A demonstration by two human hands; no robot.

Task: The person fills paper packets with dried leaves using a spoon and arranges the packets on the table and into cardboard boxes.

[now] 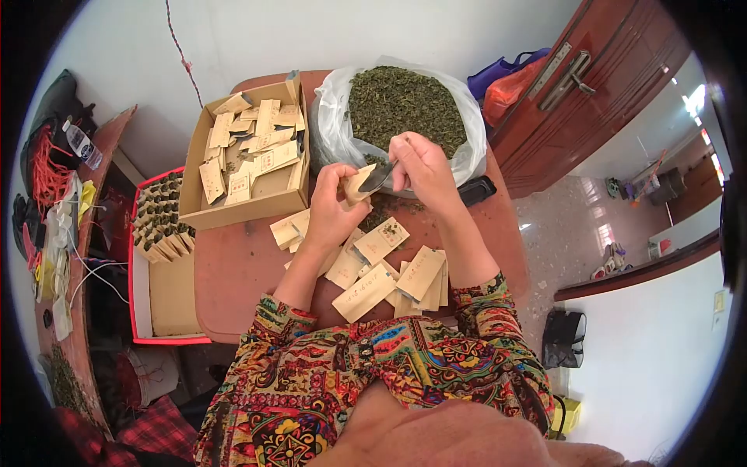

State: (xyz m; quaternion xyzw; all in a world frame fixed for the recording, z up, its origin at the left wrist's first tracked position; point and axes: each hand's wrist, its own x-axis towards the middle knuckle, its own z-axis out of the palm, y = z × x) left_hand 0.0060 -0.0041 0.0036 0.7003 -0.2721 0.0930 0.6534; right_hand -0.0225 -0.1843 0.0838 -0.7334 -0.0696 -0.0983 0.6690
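Note:
My left hand (334,206) is closed around a small tan paper packet (355,184), held tilted above the table. My right hand (425,168) has its fingers pinched at the packet's mouth, by a dark pointed piece (377,180); I cannot tell whether that is a scoop or the packet's dark lining. Just beyond both hands stands a clear plastic bag (330,117) full of dried green leaves (401,105). Several loose tan packets (381,240) lie overlapping beneath my forearms, one with leaf crumbs on it.
An open cardboard box (245,217) of packets stands left of the bag. Lower left, a red-edged box (173,300) holds rows of upright filled packets. A black object (477,190) lies at the table's (241,272) right edge. A brown door (583,86) stands behind it.

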